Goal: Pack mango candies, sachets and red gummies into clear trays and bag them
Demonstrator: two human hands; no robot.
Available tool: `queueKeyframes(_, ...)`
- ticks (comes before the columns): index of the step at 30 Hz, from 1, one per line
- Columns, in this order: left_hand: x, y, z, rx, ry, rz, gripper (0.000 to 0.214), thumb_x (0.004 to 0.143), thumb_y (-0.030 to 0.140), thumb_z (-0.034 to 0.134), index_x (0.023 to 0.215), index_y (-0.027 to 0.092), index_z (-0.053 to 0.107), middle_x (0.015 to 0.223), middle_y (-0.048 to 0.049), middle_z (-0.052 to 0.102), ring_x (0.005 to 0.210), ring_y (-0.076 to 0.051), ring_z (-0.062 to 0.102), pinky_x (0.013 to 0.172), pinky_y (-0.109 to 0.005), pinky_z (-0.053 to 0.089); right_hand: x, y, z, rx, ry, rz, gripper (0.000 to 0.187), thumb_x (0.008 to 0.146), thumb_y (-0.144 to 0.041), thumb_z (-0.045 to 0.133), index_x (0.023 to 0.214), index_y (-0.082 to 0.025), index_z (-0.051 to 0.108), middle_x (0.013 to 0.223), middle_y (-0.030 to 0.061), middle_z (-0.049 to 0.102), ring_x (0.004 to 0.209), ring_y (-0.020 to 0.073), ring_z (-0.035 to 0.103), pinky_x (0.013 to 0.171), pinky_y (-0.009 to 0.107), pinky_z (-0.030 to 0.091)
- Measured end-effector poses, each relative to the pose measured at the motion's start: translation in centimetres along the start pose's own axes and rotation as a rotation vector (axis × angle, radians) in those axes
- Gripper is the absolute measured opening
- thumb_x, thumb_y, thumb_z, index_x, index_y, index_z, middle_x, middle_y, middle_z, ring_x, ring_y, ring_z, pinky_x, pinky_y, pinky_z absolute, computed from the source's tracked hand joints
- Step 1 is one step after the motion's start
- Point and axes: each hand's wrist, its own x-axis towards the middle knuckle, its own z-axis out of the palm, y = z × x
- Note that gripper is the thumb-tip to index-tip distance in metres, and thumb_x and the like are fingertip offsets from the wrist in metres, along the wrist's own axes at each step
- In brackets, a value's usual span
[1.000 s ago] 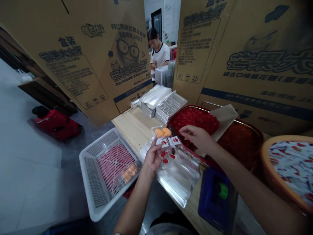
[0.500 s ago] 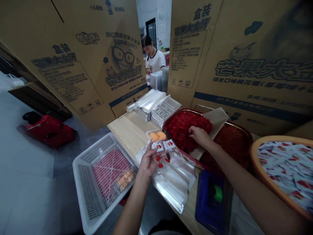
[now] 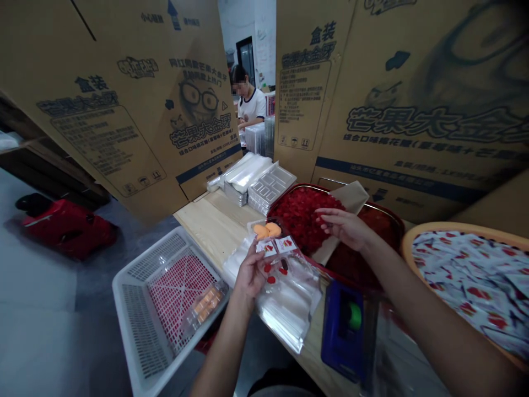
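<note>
My left hand (image 3: pixel 251 274) is closed on the near left edge of a clear plastic compartment tray (image 3: pixel 295 266). Two orange pieces (image 3: pixel 266 230) lie in its far end, two printed sachets (image 3: pixel 276 246) in the middle, and a few small red pieces (image 3: pixel 270 279) nearer me. Just above a heap of red pieces (image 3: pixel 300 212), my right hand (image 3: pixel 347 227) has its fingers stretched out and apart, with nothing visible in them. The heap fills one side of a red-rimmed tray (image 3: pixel 403 220), split by a pale divider (image 3: pixel 357 194).
Left stands a white plastic basket (image 3: pixel 124 309) with a filled pack (image 3: pixel 208 303). Clear bags (image 3: pixel 285 314) lie beneath my left hand; empty trays (image 3: pixel 270 184) are stacked behind. A blue tape dispenser (image 3: pixel 336 342) and sachet tub (image 3: pixel 413 242) are right. Beyond the cartons (image 3: pixel 136 127) sits a person (image 3: pixel 252 107).
My right hand has lifted slightly from the red heap, and its curled fingers have straightened. My left hand keeps its hold on the compartment tray. The whole view has shifted a little.
</note>
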Motion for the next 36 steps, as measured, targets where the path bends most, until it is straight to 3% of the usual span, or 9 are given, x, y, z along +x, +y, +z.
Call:
queueKeyframes(5, -0.2, -0.6, 0.9, 0.05, -0.016, -0.023, 0.062, 0.074, 0.009, 0.055, 0.131, 0.03, 0.041, 0.104, -0.0028, 0.066, 0.087, -0.02, 0.067, 0.08, -0.037, 0.052, -3.7, -1.1, 0.4, 0.073, -0.119, 0.033, 0.031, 0.066, -0.026, 0.071, 0.095, -0.02, 0.065, 0.079, 0.0014, 0.064, 0.062, 0.0102, 0.056, 0.055, 0.022, 0.045)
queueKeyframes(13, -1.0, -1.5, 2.5, 0.083, -0.106, -0.052, 0.059, 0.074, 0.01, 0.056, 0.128, 0.03, 0.044, 0.108, -0.0025, 0.064, 0.084, -0.019, 0.067, 0.077, -0.036, 0.052, -10.7, -0.4, 3.0, -0.298, -0.332, 0.053, 0.041, 0.064, -0.04, 0.073, 0.096, -0.016, 0.065, 0.068, -0.0031, 0.058, 0.053, 0.0078, 0.046, 0.048, 0.021, 0.035)
queueKeyframes(19, -2.0, -2.3, 3.6, 0.124, -0.133, -0.084, 0.056, 0.073, 0.01, 0.057, 0.125, 0.028, 0.047, 0.109, -0.0037, 0.064, 0.085, -0.019, 0.067, 0.078, -0.037, 0.052, -12.0, 0.9, 3.0, -0.511, -0.25, -0.087, 0.033, 0.067, -0.041, 0.068, 0.088, -0.016, 0.068, 0.063, -0.0029, 0.057, 0.055, 0.0101, 0.047, 0.047, 0.021, 0.034)
queueKeyframes(24, -2.5, -2.9, 3.8, 0.118, -0.145, -0.095, 0.055, 0.073, 0.009, 0.057, 0.123, 0.028, 0.048, 0.11, -0.0034, 0.064, 0.086, -0.02, 0.066, 0.078, -0.039, 0.053, -13.9, 0.0, 2.4, -0.484, -0.115, -0.103, 0.033, 0.074, -0.048, 0.059, 0.089, -0.018, 0.066, 0.064, -0.0019, 0.057, 0.052, 0.0097, 0.045, 0.045, 0.021, 0.034)
queueKeyframes(27, -2.7, -3.0, 3.6, 0.119, -0.149, -0.099, 0.054, 0.073, 0.01, 0.058, 0.123, 0.028, 0.048, 0.107, -0.0031, 0.064, 0.085, -0.019, 0.066, 0.08, -0.039, 0.052, -13.8, -0.5, 2.2, -0.412, 0.028, -0.134, 0.032, 0.072, -0.046, 0.059, 0.088, -0.018, 0.063, 0.063, -0.0015, 0.057, 0.05, 0.009, 0.044, 0.043, 0.02, 0.032)
queueKeyframes(31, -3.1, -2.9, 3.2, 0.114, -0.138, -0.087, 0.055, 0.073, 0.01, 0.058, 0.123, 0.03, 0.048, 0.108, -0.0022, 0.064, 0.085, -0.018, 0.066, 0.081, -0.038, 0.052, -10.5, -1.0, 2.4, -0.314, 0.182, -0.298, 0.03, 0.065, -0.039, 0.065, 0.087, -0.017, 0.063, 0.07, 0.0003, 0.061, 0.053, 0.0096, 0.047, 0.046, 0.021, 0.037)
queueKeyframes(33, -3.3, -2.8, 3.0, 0.11, -0.116, -0.088, 0.057, 0.073, 0.009, 0.058, 0.124, 0.03, 0.047, 0.108, -0.0019, 0.065, 0.084, -0.017, 0.066, 0.082, -0.038, 0.051, -8.5, -1.3, 2.6, -0.282, 0.185, -0.365, 0.031, 0.064, -0.033, 0.066, 0.09, -0.017, 0.065, 0.086, 0.0033, 0.066, 0.061, 0.0107, 0.053, 0.053, 0.023, 0.043)
queueKeyframes(36, -3.7, -2.7, 2.7, 0.104, -0.082, -0.094, 0.057, 0.073, 0.008, 0.057, 0.125, 0.029, 0.046, 0.104, -0.0018, 0.066, 0.084, -0.017, 0.067, 0.081, -0.037, 0.052, -6.8, -1.7, 2.5, -0.236, 0.076, -0.353, 0.033, 0.065, -0.027, 0.063, 0.097, -0.018, 0.067, 0.117, 0.0069, 0.063, 0.081, 0.0146, 0.061, 0.069, 0.027, 0.049)
